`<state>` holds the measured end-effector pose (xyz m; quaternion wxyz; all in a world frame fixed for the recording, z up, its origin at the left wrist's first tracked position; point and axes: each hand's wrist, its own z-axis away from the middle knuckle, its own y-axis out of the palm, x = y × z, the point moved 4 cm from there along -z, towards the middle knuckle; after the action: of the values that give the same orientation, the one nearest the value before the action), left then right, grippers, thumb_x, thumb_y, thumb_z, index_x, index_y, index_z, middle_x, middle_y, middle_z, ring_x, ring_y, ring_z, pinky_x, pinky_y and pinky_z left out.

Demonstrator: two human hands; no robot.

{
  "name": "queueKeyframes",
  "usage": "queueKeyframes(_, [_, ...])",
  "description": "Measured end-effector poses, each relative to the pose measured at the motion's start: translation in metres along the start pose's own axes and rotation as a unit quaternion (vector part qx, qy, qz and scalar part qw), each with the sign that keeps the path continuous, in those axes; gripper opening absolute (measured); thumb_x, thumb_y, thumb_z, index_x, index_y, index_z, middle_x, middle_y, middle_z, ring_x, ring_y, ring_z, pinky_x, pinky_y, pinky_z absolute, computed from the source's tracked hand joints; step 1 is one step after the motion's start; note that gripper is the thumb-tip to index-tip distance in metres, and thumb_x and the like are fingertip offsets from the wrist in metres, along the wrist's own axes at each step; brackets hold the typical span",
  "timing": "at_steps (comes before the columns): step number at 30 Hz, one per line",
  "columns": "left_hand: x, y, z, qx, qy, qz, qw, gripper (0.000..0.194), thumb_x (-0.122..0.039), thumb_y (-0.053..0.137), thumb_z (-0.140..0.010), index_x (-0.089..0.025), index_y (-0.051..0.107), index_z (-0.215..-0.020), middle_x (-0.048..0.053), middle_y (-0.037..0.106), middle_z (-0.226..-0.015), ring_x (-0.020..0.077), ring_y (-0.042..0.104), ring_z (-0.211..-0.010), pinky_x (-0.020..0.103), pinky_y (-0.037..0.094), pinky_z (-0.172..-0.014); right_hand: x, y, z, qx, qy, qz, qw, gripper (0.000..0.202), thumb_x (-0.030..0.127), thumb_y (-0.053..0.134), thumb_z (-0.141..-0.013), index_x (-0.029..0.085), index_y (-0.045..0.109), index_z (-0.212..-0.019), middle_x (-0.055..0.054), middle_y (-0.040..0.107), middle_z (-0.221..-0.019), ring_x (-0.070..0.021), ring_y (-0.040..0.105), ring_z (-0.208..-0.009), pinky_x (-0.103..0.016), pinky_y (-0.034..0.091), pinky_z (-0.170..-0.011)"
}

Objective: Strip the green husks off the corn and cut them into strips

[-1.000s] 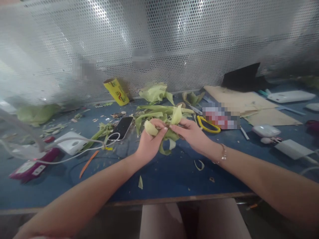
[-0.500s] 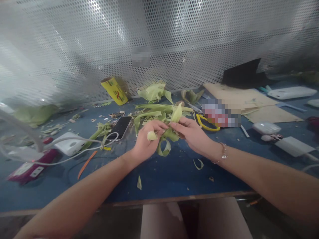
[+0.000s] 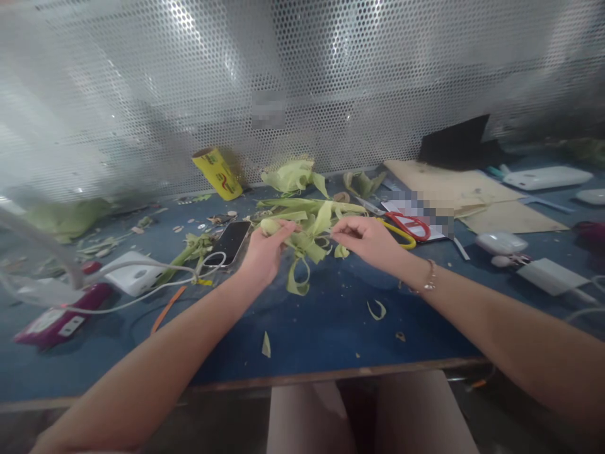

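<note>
Pale green leafy strips (image 3: 314, 236) hang from my left hand (image 3: 265, 252), whose fingers are closed around their stem end; a rounded pale tip pokes out beside the thumb. My right hand (image 3: 362, 238) is to the right of the strips, thumb and fingertips pinched together. What it holds, if anything, is too small to make out. A small leaf piece (image 3: 341, 251) shows just below its fingertips. Behind both hands, long green leaves (image 3: 302, 205) lie in a loose pile on the blue table (image 3: 331, 334).
A phone (image 3: 231, 243), a white device with cables (image 3: 135, 273) and a purple power strip (image 3: 63, 315) lie left. Beyond stands a yellow roll (image 3: 217, 173). Scissors with red handles (image 3: 413, 226), a yellow loop (image 3: 397, 233) and brown paper (image 3: 444, 183) are right.
My hands have moved apart, the left one slightly left and the right one slightly right. The leafy strips have shifted left with my left hand and show more fully between the hands.
</note>
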<state>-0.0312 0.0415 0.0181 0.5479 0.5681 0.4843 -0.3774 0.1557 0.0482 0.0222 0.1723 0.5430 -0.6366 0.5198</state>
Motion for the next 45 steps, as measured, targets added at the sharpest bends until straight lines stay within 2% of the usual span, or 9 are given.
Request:
queueKeyframes(8, [0.01, -0.021, -0.021, -0.014, -0.224, -0.005, 0.974, 0.016, -0.027, 0.062, -0.074, -0.012, 0.06, -0.069, 0.005, 0.063, -0.062, 0.0144, 0.06, -0.055, 0.03, 0.052, -0.058, -0.013, -0.002, -0.005, -0.038, 0.024, -0.104, 0.994, 0.012, 0.027, 0.045, -0.085, 0.021, 0.046, -0.074, 0.0, 0.054, -0.073, -0.0136, 0.05, -0.067, -0.028, 0.041, -0.06])
queueKeyframes(10, [0.008, -0.031, -0.029, -0.05, -0.164, -0.073, 0.982, 0.023, -0.031, 0.064, -0.073, -0.014, 0.054, -0.061, 0.0, 0.053, -0.051, 0.0115, 0.053, -0.047, 0.028, 0.048, -0.054, -0.016, -0.001, -0.004, -0.039, 0.059, -0.143, 0.987, 0.011, 0.027, 0.044, -0.086, 0.022, 0.043, -0.076, -0.002, 0.057, -0.081, -0.0155, 0.054, -0.075, -0.029, 0.044, -0.063])
queueKeyframes(13, [-0.002, -0.035, -0.034, -0.069, 0.013, -0.192, 0.979, 0.028, -0.032, 0.065, -0.071, -0.017, 0.047, -0.056, -0.005, 0.042, -0.045, 0.0078, 0.041, -0.043, 0.023, 0.04, -0.051, -0.018, 0.001, -0.003, -0.042, 0.087, -0.169, 0.981, 0.012, 0.029, 0.044, -0.086, 0.023, 0.042, -0.077, -0.002, 0.059, -0.084, -0.0163, 0.055, -0.08, -0.03, 0.046, -0.065])
queueKeyframes(17, [-0.01, -0.012, -0.017, 0.037, 0.137, -0.346, 0.927, 0.015, -0.03, 0.063, -0.071, -0.017, 0.057, -0.066, -0.001, 0.058, -0.065, 0.0121, 0.054, -0.064, 0.025, 0.042, -0.065, -0.02, 0.005, -0.003, -0.043, 0.095, -0.219, 0.97, 0.013, 0.033, 0.046, -0.086, 0.023, 0.043, -0.078, -0.001, 0.058, -0.085, -0.015, 0.055, -0.076, -0.029, 0.047, -0.063])
queueKeyframes(21, [-0.005, 0.01, 0.003, 0.152, 0.116, -0.422, 0.886, 0.018, -0.036, 0.058, -0.076, -0.018, 0.059, -0.08, 0.003, 0.065, -0.077, 0.017, 0.06, -0.074, 0.029, 0.044, -0.07, -0.018, 0.007, -0.003, -0.045, 0.088, -0.29, 0.952, 0.017, 0.037, 0.049, -0.085, 0.024, 0.043, -0.077, -0.001, 0.057, -0.089, -0.0154, 0.055, -0.079, -0.028, 0.048, -0.061])
queueKeyframes(24, [0.003, 0.011, 0.008, 0.196, 0.067, -0.389, 0.898, 0.021, -0.04, 0.054, -0.08, -0.019, 0.055, -0.079, 0.001, 0.062, -0.066, 0.0145, 0.059, -0.059, 0.029, 0.045, -0.064, -0.018, 0.006, -0.002, -0.051, 0.079, -0.325, 0.941, 0.019, 0.04, 0.052, -0.084, 0.024, 0.043, -0.077, 0.0, 0.056, -0.089, -0.0143, 0.055, -0.078, -0.026, 0.047, -0.059])
queueKeyframes(29, [0.007, 0.004, 0.004, 0.191, 0.065, -0.346, 0.916, 0.022, -0.041, 0.054, -0.082, -0.019, 0.051, -0.076, -0.005, 0.05, -0.055, 0.0086, 0.045, -0.045, 0.024, 0.037, -0.049, -0.02, 0.005, -0.003, -0.063, 0.067, -0.385, 0.918, 0.021, 0.04, 0.056, -0.082, 0.025, 0.042, -0.079, 0.002, 0.053, -0.079, -0.013, 0.053, -0.071, -0.023, 0.041, -0.054])
queueKeyframes(37, [0.013, 0.006, 0.004, 0.21, -0.023, -0.136, 0.968, 0.035, -0.052, 0.049, -0.082, -0.018, 0.05, -0.074, -0.008, 0.03, -0.05, 0.0063, 0.029, -0.041, 0.021, 0.031, -0.042, -0.01, -0.003, -0.001, -0.083, 0.039, -0.38, 0.92, 0.021, 0.039, 0.051, -0.084, 0.025, 0.036, -0.079, 0.002, 0.043, -0.075, -0.0129, 0.051, -0.07, -0.024, 0.043, -0.059])
queueKeyframes(45, [0.009, 0.008, 0.007, 0.165, -0.113, 0.036, 0.979, 0.029, -0.044, 0.059, -0.075, -0.018, 0.05, -0.065, -0.003, 0.044, -0.053, 0.0088, 0.044, -0.047, 0.024, 0.042, -0.047, -0.009, 0.0, 0.0, -0.077, 0.044, -0.335, 0.938, 0.02, 0.042, 0.045, -0.086, 0.026, 0.034, -0.081, 0.0, 0.047, -0.079, -0.0161, 0.056, -0.08, -0.027, 0.047, -0.06])
